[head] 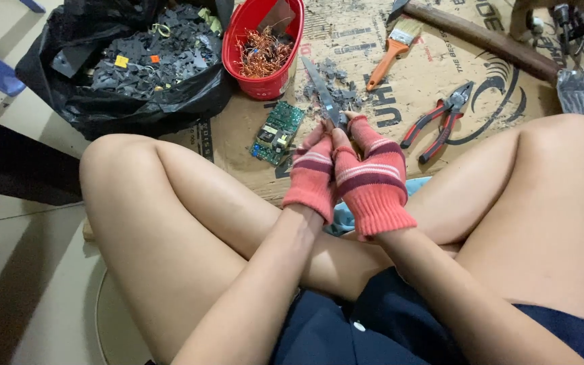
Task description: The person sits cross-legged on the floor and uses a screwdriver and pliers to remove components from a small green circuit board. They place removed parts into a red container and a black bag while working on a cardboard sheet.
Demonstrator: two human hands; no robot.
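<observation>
My left hand [313,174] and my right hand [372,170] wear pink striped fingerless gloves and are pressed together between my crossed legs. Together they grip a small dark part [341,120] at the fingertips, and a grey metal blade [320,88] sticks up and away from them over the cardboard. Which hand holds the blade I cannot tell. A green circuit board [277,132] lies on the cardboard just left of my left hand. A small pile of grey fragments [336,84] lies beyond my fingers.
A red bucket [263,86] of copper wire stands at the back. Left of it a black bag [136,101] holds dark plastic scraps. Red-handled pliers [439,120], an orange paintbrush [392,49] and a wooden-handled tool [481,37] lie on the cardboard sheet [400,101].
</observation>
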